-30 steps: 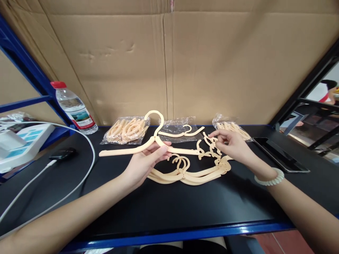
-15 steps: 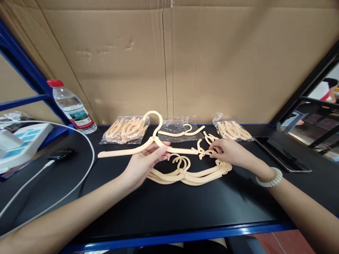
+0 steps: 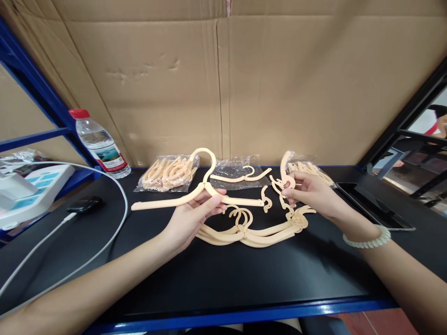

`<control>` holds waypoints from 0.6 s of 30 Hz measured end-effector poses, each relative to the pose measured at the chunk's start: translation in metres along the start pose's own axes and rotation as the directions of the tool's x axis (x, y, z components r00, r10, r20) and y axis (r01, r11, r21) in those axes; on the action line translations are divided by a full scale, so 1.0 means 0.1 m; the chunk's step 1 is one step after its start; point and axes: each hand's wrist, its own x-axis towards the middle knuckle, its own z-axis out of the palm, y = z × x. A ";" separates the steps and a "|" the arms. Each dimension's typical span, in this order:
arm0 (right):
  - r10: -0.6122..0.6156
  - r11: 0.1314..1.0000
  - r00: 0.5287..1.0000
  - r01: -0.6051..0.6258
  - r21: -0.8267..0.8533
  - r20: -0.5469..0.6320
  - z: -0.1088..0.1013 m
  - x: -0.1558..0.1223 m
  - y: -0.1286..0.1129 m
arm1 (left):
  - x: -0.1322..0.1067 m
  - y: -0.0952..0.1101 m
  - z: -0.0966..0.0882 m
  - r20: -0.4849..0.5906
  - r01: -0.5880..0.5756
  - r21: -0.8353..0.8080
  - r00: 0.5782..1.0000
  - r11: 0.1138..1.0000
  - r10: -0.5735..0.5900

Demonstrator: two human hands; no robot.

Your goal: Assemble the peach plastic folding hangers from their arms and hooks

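My left hand (image 3: 190, 217) pinches the middle of a cream plastic hanger (image 3: 195, 190) and holds it just above the black table (image 3: 244, 274), hook pointing up. My right hand (image 3: 310, 193) is closed on a small cream hanger piece (image 3: 285, 170), lifted upright beside the hanger's right end. A stack of finished cream hangers (image 3: 251, 230) lies flat below both hands. Loose small pieces (image 3: 279, 186) lie next to my right fingers.
Three clear bags sit along the back: hooks at the left (image 3: 167, 171), one with a single part in the middle (image 3: 240, 174), more parts at the right (image 3: 310, 168). A water bottle (image 3: 99, 145), white cable (image 3: 115, 223), black plug (image 3: 84, 203) lie left; a tablet (image 3: 370, 197) lies right.
My right hand went down to the loose pieces, took one and lifted it upright. My left hand kept the hanger nearly still.
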 end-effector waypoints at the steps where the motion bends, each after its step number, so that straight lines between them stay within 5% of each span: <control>1: 0.023 0.995 1.000 -0.025 0.095 0.022 0.04 -0.02 -0.02 | 0.00 0.00 0.00 0.006 -0.004 0.001 1.000 1.000 0.004; 8: 0.142 0.901 0.985 -0.170 0.399 0.098 0.25 -0.13 -0.10 | -0.03 0.04 0.02 0.052 -0.034 0.006 0.998 0.999 0.033; 18: 0.244 0.735 0.916 -0.389 0.556 0.318 0.41 -0.22 -0.13 | -0.02 -0.01 0.02 0.042 -0.016 0.033 0.999 0.999 0.015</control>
